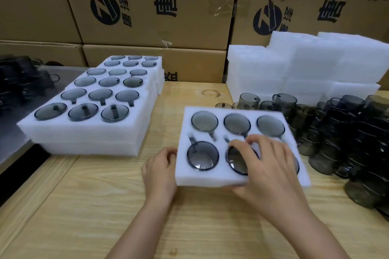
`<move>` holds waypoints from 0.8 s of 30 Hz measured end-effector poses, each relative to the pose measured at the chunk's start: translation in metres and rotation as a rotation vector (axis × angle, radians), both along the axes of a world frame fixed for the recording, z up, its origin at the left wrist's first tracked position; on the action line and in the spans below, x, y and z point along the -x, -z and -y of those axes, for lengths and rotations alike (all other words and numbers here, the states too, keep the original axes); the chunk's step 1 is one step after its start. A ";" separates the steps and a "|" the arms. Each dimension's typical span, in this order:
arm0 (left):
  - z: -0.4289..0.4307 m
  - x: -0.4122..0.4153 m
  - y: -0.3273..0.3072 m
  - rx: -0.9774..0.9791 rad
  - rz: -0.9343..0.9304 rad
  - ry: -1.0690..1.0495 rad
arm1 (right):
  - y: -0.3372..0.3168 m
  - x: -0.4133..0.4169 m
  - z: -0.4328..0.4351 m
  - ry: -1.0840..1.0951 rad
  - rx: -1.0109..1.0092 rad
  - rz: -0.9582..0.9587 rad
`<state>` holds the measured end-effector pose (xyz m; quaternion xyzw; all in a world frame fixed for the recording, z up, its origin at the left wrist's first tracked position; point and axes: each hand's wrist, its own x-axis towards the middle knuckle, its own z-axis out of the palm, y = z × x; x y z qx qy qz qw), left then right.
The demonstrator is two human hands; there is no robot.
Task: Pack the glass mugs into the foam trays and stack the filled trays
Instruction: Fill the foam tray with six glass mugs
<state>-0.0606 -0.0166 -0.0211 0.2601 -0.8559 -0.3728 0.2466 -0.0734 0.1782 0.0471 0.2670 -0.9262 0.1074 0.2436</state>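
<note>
A white foam tray (223, 109) filled with smoky glass mugs (204, 121) lies on the wooden table in front of me. My left hand (161, 169) grips the tray's left edge, fingers curled round the foam. My right hand (267, 166) lies over the tray's near right part, thumb at the front edge and fingers bent on top, hiding the mug beneath. To the left stand stacked filled trays (88, 132), their mugs (84, 111) seated in the holes. Loose dark mugs (341, 130) are piled at the right.
Empty white foam trays (305, 65) are piled at the back right. Cardboard cartons (147, 6) form a wall behind the table. More dark mugs (19, 82) sit on a grey surface at the far left. The wooden table (84, 206) shows bare wood near me.
</note>
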 end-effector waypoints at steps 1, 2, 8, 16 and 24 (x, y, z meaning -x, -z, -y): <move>0.001 0.001 0.000 0.034 0.003 -0.009 | -0.010 0.010 0.009 -0.017 0.018 -0.051; -0.001 0.000 0.000 0.037 -0.005 -0.021 | -0.021 0.020 0.018 -0.031 0.044 -0.075; -0.002 0.006 0.008 0.154 0.070 -0.034 | -0.075 0.130 0.113 -0.039 0.032 0.062; -0.006 0.013 0.010 0.227 -0.098 -0.008 | -0.023 0.249 0.185 0.090 -0.221 0.230; -0.001 0.022 0.022 0.345 -0.146 0.007 | 0.017 0.293 0.220 0.134 -0.298 0.174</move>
